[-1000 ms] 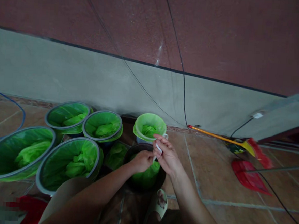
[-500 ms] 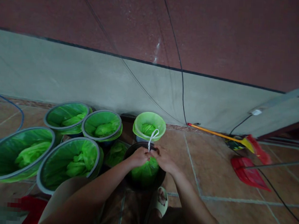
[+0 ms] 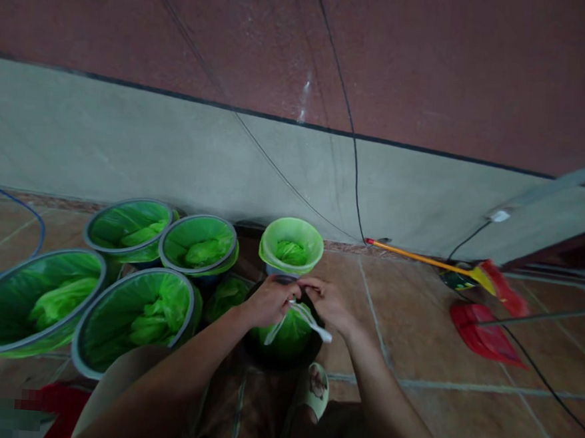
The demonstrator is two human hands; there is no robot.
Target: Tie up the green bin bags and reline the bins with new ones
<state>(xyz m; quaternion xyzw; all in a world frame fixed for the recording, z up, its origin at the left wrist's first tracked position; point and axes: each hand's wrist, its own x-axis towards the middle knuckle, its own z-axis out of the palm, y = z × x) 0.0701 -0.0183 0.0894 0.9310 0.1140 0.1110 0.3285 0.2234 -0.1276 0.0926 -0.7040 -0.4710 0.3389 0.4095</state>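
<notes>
A dark bucket stands on the floor between my feet, with a green plastic bag bulging inside it. Over the bag's gathered top runs a white string, its two ends drooping to either side. My left hand is closed, its fingertips pinching the string at the bag's neck. From the other side my right hand bends over the same spot, thumb and finger pinched together on the string. The fingers partly cover the neck and the bucket's far rim.
Several grey-rimmed bins lined with green bags stand at the left. A smaller lined bin is just behind the bucket, near the wall. On the right lie a broom and a red dustpan. Black cables hang along the wall.
The string stood up as a loop above my hands; now its ends hang down over the bag. Both hands have shifted slightly up and their fingers have changed hold.
</notes>
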